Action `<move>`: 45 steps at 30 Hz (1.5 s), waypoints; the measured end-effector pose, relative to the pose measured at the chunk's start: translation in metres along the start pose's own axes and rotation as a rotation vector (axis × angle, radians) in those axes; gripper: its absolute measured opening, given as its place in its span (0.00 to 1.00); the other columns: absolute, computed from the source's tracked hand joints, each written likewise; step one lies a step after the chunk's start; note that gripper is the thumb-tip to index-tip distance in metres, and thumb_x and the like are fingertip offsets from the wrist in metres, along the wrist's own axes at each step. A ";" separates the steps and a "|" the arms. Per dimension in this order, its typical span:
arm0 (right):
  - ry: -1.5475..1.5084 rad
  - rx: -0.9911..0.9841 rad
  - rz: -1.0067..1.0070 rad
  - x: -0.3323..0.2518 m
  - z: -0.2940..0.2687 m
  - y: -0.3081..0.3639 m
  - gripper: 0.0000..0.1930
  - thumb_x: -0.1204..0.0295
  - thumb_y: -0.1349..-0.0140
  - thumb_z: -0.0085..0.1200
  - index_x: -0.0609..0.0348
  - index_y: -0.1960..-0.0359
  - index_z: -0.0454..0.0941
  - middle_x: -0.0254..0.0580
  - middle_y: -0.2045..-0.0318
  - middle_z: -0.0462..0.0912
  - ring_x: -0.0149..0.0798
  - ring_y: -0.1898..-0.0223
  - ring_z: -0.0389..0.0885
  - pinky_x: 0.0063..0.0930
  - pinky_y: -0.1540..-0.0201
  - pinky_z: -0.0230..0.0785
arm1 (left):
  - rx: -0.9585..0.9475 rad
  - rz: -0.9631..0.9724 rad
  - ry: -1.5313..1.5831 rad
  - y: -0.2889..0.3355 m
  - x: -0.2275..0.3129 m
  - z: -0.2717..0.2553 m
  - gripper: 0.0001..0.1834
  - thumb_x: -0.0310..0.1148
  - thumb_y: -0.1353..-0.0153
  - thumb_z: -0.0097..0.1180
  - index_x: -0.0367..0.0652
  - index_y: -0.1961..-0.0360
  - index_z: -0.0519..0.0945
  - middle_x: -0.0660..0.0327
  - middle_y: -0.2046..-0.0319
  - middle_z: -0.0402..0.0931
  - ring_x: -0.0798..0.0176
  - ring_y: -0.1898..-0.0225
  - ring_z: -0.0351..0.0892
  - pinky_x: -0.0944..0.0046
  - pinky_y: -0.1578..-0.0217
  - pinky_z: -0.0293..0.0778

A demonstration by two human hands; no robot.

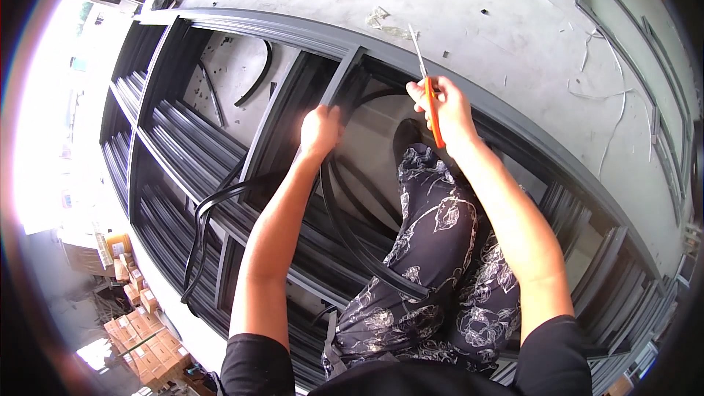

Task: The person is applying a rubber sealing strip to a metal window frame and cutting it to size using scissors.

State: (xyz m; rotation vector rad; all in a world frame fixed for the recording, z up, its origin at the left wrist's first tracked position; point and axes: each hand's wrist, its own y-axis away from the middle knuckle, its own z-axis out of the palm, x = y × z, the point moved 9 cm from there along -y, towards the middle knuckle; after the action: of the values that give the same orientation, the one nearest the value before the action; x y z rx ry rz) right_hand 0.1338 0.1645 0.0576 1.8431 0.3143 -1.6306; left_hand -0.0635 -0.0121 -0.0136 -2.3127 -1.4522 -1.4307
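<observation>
My right hand (pixel 449 108) is closed around a pair of scissors with orange handles (pixel 434 119), its pale blades pointing up and away over the far rail of a large dark grey window frame (pixel 271 28). Against one of the frame's crossbars (pixel 343 79) rests my left hand (pixel 320 130), curled shut at the top of a black rubber strip (pixel 339 221). From under that hand the strip curves down across my patterned trouser leg. Whatever the left fingers pinch is mostly hidden behind the hand. More black strip (pixel 213 202) loops over the frame on the left.
Long dark profiles (pixel 194 132) lie in layers beneath the frame. Cut strip pieces (pixel 258 77) and scraps litter the floor (pixel 506 22). Cardboard boxes (pixel 150 345) are stacked at the lower left. Thin frames (pixel 623 18) lie at the far right. My legs stand within the frame.
</observation>
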 end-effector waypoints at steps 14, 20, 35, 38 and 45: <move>0.378 -0.314 0.058 0.076 0.009 -0.065 0.30 0.45 0.49 0.65 0.65 0.65 0.77 0.38 0.77 0.76 0.31 0.75 0.73 0.25 0.68 0.66 | 0.153 0.033 -0.507 -0.031 -0.007 0.037 0.21 0.41 0.32 0.44 0.34 0.75 0.74 0.55 0.84 0.76 0.58 0.86 0.78 0.58 0.75 0.75; 0.437 -0.399 0.069 0.092 0.013 -0.057 0.34 0.40 0.51 0.64 0.65 0.62 0.77 0.37 0.78 0.74 0.33 0.73 0.72 0.27 0.65 0.66 | 0.222 0.040 -0.481 -0.028 -0.010 0.032 0.21 0.42 0.33 0.45 0.36 0.77 0.73 0.55 0.84 0.76 0.54 0.82 0.79 0.55 0.71 0.75; 0.426 -0.402 0.134 0.087 0.034 -0.074 0.31 0.41 0.53 0.66 0.64 0.78 0.77 0.31 0.85 0.69 0.28 0.80 0.65 0.25 0.74 0.60 | 0.277 -0.014 -0.546 -0.010 0.016 0.031 0.20 0.44 0.35 0.48 0.36 0.72 0.77 0.44 0.70 0.79 0.41 0.65 0.79 0.48 0.61 0.74; 0.462 -0.396 0.119 0.080 0.034 -0.074 0.25 0.46 0.51 0.67 0.59 0.77 0.77 0.25 0.87 0.68 0.21 0.83 0.64 0.19 0.78 0.56 | 0.280 -0.042 -0.550 -0.009 0.015 0.031 0.20 0.44 0.35 0.47 0.36 0.72 0.77 0.44 0.70 0.79 0.41 0.65 0.79 0.49 0.62 0.74; 0.493 -0.393 0.088 0.087 0.035 -0.084 0.25 0.47 0.51 0.67 0.59 0.79 0.76 0.25 0.88 0.67 0.21 0.85 0.62 0.20 0.80 0.54 | 0.291 -0.033 -0.557 -0.008 0.017 0.032 0.20 0.44 0.35 0.47 0.36 0.72 0.77 0.44 0.71 0.79 0.42 0.66 0.80 0.49 0.63 0.74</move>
State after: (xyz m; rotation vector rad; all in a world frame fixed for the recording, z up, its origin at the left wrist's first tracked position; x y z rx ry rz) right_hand 0.0750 0.1871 -0.0516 1.8876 0.7007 -0.9502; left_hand -0.0463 0.0194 -0.0227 -2.6040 -1.6802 -0.5304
